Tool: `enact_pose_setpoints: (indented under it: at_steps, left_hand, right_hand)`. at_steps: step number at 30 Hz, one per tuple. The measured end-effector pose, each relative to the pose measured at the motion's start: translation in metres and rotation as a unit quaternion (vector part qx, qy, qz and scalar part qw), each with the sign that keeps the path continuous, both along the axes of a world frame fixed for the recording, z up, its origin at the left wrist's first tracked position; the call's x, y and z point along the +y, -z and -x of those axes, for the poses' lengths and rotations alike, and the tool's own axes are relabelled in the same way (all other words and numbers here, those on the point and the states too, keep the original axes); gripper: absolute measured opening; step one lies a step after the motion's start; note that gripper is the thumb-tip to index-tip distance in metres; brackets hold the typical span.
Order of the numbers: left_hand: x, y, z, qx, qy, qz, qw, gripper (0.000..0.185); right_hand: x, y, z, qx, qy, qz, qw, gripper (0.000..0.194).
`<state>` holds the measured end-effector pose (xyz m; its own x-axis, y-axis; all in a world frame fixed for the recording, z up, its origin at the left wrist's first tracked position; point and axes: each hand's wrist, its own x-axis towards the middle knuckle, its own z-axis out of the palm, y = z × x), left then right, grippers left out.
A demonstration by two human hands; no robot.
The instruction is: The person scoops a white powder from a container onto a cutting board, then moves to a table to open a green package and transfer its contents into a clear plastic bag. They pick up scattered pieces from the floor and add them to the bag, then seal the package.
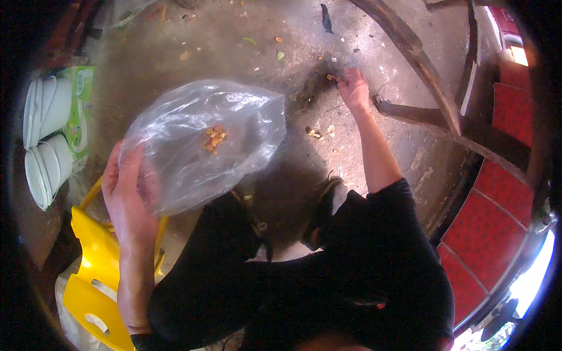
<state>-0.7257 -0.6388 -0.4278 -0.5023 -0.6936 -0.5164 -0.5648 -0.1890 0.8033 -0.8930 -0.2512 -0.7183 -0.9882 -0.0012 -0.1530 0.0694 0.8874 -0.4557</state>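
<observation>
My left hand (131, 188) grips the near left side of a clear plastic bag (246, 105), which spreads out wide to the right. Inside the bag, or showing through its film, is a small heap of yellowish-brown pieces (214, 139). My right hand (354, 90) reaches down to the dirty concrete floor with its fingers bent. A small brown piece (332, 78) lies right at those fingertips. Whether the fingers hold anything is too small and blurred to tell.
Scraps and crumbs (314, 133) litter the concrete floor (145, 66). Wooden bars (412, 114) stand right of my right arm, before red tiles (487, 219). A yellow plastic chair (94, 281) is at lower left. White lidded buckets (57, 107) and a green package (80, 109) sit at far left.
</observation>
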Motion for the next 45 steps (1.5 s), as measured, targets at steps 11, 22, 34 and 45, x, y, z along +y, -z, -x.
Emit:
enact_pose_setpoints:
  at_steps: [11, 22, 34, 45]
  left_hand:
    - [-0.012, 0.002, -0.006, 0.0, 0.04, -0.029, 0.999, 0.021]
    - [-0.043, -0.008, -0.002, 0.09, 0.328, 0.442, 0.83, 0.026]
    - [-0.06, -0.006, -0.019, 0.081, 0.347, 0.47, 0.808, 0.042]
    - [-0.061, 0.001, -0.019, 0.071, 0.265, 0.396, 0.877, 0.03]
  right_hand:
    - [-0.001, -0.013, 0.016, -0.118, -0.022, 0.161, 0.98, 0.024]
    - [-0.011, -0.028, -0.062, -0.215, -0.321, 0.097, 0.917, 0.026]
    - [0.014, -0.028, -0.027, -0.377, 0.025, 0.404, 0.833, 0.021]
    - [-0.04, 0.018, 0.008, -0.047, -0.048, 0.107, 0.992, 0.022]
